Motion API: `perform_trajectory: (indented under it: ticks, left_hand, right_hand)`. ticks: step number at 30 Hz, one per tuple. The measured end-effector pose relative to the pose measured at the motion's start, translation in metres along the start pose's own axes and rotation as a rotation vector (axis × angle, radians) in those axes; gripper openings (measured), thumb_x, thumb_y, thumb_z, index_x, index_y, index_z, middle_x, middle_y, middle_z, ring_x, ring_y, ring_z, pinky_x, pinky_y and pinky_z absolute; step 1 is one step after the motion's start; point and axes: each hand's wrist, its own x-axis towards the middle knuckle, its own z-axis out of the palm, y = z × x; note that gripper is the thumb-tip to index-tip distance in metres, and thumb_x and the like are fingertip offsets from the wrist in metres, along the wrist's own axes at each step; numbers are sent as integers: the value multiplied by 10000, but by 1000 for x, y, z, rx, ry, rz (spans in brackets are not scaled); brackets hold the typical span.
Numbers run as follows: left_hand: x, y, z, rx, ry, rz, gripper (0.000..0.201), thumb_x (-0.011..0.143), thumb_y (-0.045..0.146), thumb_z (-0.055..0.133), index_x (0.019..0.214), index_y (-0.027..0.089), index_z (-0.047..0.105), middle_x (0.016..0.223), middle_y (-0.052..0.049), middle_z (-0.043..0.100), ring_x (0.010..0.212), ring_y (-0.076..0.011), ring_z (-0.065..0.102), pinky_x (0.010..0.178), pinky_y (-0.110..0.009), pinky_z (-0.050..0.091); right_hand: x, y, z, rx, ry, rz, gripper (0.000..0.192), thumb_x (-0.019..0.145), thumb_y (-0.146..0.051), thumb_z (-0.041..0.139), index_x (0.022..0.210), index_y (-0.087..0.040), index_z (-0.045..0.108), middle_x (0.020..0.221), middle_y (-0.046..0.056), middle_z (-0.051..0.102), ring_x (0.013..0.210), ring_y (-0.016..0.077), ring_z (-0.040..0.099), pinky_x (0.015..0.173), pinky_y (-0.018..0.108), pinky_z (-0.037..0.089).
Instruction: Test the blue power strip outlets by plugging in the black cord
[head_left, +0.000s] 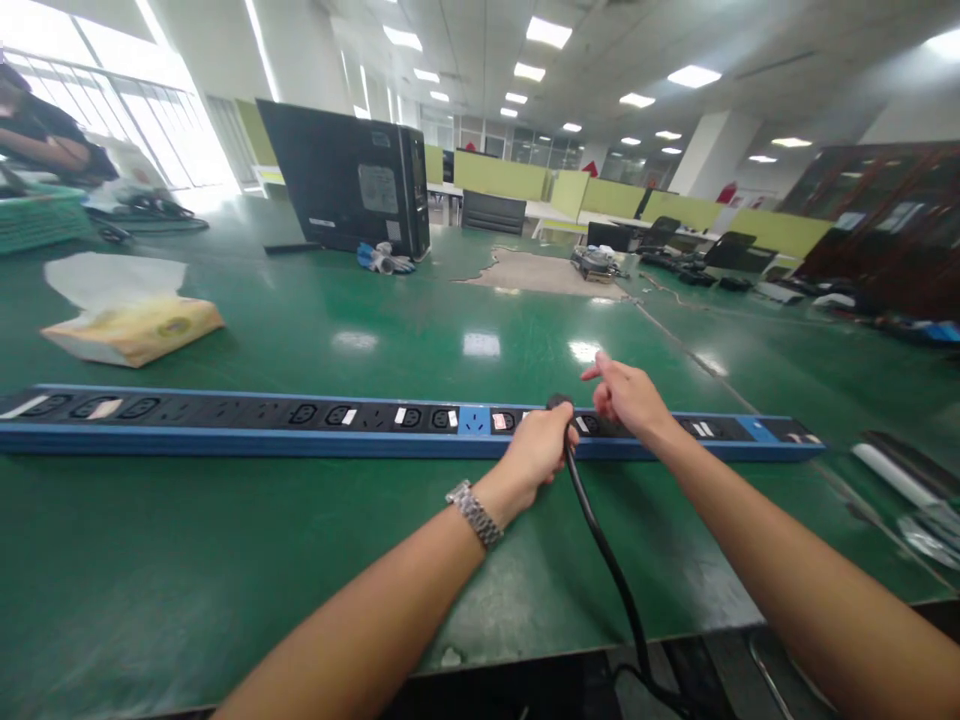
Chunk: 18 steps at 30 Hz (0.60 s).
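A long blue and black power strip (405, 443) lies across the green table, with rows of sockets and small white labels along its top. My left hand (541, 440), with a metal watch (475, 514) on the wrist, is closed round a black plug (558, 402) over the strip's right half. From that plug a thick black power cord (611, 560) runs down over the table's front edge. Whether the plug sits in a socket is hidden by my fingers. Just to its right my right hand (626, 397) hovers over the strip, fingers partly spread and holding nothing.
Behind the strip, a tissue pack (142, 325) lies at left on the green table (300, 570). Farther back stand a black computer case (345, 180) and blue-grey gloves (385, 259). A person (45, 130) is at far left by a green basket (45, 222).
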Motion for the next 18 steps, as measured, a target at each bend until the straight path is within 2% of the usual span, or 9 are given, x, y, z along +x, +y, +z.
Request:
perform_trajectory:
  ticks: [2,4,6,8,9,11,13,15,18]
  left_hand:
    - [9,-13,15,7,-6,-24,393,893,459,366,671,176,525,510,33,446,381,-77,341,371,-218,202]
    - [9,-18,20,27,-57,-19,360,889,425,346,716,177,540,525,33,454,397,-85,354,379,-224,213]
    - [3,-15,11,114,-131,4,340,875,407,354,731,178,559,520,36,455,396,-89,347,393,-235,223]
    - [-5,-6,-12,287,-115,143,309,847,399,417,712,178,587,536,25,495,440,-100,405,441,-246,286]
    - [-8,-2,-27,397,-28,263,285,833,387,456,705,179,604,563,15,532,495,-110,457,489,-253,329]
    - [-10,3,-59,641,276,491,268,839,385,485,741,191,642,691,-11,633,660,-147,554,617,-279,394]
    - [-7,1,-88,916,530,570,266,861,385,475,839,205,670,848,-37,693,822,-199,591,718,-321,414]
    - [-2,-8,-107,1175,623,568,267,871,372,472,886,203,679,936,-68,706,926,-247,589,785,-365,413]
    - [2,-23,-114,1394,618,571,295,894,382,449,917,206,685,943,-88,708,958,-271,593,838,-408,397]
  right_hand:
    - [-6,-18,-4,-128,-214,-14,459,850,-580,456,840,-176,674,511,-10,572,460,122,486,513,246,357]
    - [-10,-30,-7,-304,-283,-54,295,807,-458,561,805,-187,678,547,-11,598,504,120,511,529,238,352]
    - [-9,-36,-9,-384,-284,-81,225,802,-380,564,833,-190,680,590,-9,621,547,121,531,543,233,353]
    - [-5,-38,-10,-409,-316,-96,221,803,-344,553,873,-180,684,642,2,646,587,123,546,554,228,359]
    - [-3,-38,-10,-422,-334,-106,217,794,-327,558,873,-173,688,669,10,659,607,124,554,561,226,364]
    - [-1,-38,-10,-427,-397,-118,215,783,-292,548,863,-162,701,712,22,679,627,124,565,572,223,376]
    - [0,-39,-7,-390,-447,-128,239,786,-271,518,862,-165,717,731,18,690,623,118,568,574,219,385]
    - [0,-39,-4,-373,-422,-128,268,786,-262,500,881,-170,734,734,12,696,619,115,568,579,217,391]
    - [3,-40,0,-418,-342,-141,276,772,-259,510,868,-174,754,758,14,708,659,121,584,616,215,405]
